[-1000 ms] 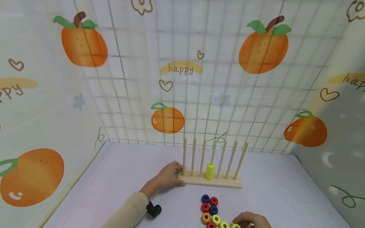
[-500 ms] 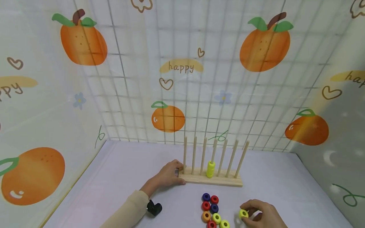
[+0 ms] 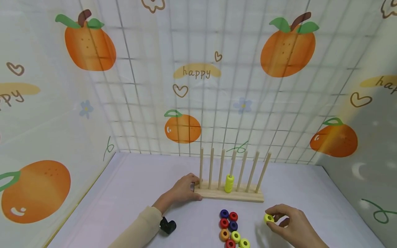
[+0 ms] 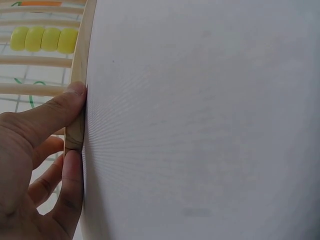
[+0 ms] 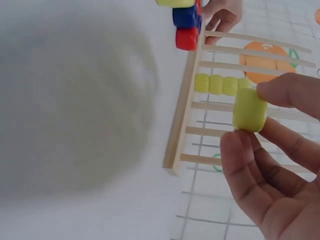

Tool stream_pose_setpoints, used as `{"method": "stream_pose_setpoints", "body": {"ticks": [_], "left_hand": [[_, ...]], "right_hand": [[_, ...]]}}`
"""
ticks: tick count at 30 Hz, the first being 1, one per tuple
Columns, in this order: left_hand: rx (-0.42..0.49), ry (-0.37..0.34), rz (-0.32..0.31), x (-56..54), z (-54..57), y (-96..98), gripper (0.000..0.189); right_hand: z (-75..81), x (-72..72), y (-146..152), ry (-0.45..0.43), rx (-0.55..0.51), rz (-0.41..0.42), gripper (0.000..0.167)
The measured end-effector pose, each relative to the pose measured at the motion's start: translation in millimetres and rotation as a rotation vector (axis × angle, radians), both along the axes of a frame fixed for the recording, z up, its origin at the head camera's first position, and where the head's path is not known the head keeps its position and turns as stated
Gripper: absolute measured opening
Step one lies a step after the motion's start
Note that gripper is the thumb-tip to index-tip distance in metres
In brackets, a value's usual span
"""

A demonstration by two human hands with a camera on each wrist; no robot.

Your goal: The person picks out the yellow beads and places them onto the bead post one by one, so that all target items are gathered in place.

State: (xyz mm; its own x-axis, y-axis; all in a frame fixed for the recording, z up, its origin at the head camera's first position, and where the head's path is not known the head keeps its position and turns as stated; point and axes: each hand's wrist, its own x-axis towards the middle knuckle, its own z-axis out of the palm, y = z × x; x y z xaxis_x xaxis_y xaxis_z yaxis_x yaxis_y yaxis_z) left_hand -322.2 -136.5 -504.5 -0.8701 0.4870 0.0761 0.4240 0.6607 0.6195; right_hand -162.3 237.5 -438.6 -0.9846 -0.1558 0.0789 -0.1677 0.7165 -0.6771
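My left hand [image 3: 183, 189] grips the left end of a wooden peg rack [image 3: 231, 197], thumb on the near side of the base. Several bare upright pegs rise from it, and a stack of yellow beads [image 3: 229, 184] sits low on the middle one. In the left wrist view the thumb and fingers pinch the base's end [image 4: 75, 131]. To the right of the loose beads, my right hand [image 3: 293, 220] pinches one yellow bead [image 5: 250, 111] between thumb and fingers, held above the table and short of the rack.
Loose beads lie in front of the rack: blue [image 3: 224, 214], red [image 3: 233, 216], orange [image 3: 224, 235] and yellow [image 3: 235, 236]. A black heart-shaped object [image 3: 168, 226] is by the left wrist. Behind the table stands a wire grid [image 3: 149, 131] with a fruit-print cloth.
My right hand has picked the yellow bead up from the end of the loose group and carried it forward and right. The left hand has kept its hold on the rack.
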Motion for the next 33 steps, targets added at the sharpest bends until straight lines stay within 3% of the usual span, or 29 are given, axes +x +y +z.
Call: {"method": "stream_pose_setpoints", "body": {"ticks": [6,13,20,33], "left_hand": [[0.005,-0.006,0.002,-0.9,-1.9,-0.3,0.07],[0.016,-0.024,0.012,-0.8,0.1,-0.3,0.07],[0.012,-0.025,0.013,0.9,2.4,-0.2,0.069],[0.024,-0.024,0.008,2.5,3.9,-1.0,0.069]], "right_hand": [[8.3,-3.5,1,0.125,0.003,0.014,0.025],[22.4,-7.1,-2,0.156,0.019,-0.048,0.026],[28.5,-10.8,0,0.324,0.017,0.001,0.032],[44.5,-19.9,-14,0.382,0.017,0.051,0.032]]}}
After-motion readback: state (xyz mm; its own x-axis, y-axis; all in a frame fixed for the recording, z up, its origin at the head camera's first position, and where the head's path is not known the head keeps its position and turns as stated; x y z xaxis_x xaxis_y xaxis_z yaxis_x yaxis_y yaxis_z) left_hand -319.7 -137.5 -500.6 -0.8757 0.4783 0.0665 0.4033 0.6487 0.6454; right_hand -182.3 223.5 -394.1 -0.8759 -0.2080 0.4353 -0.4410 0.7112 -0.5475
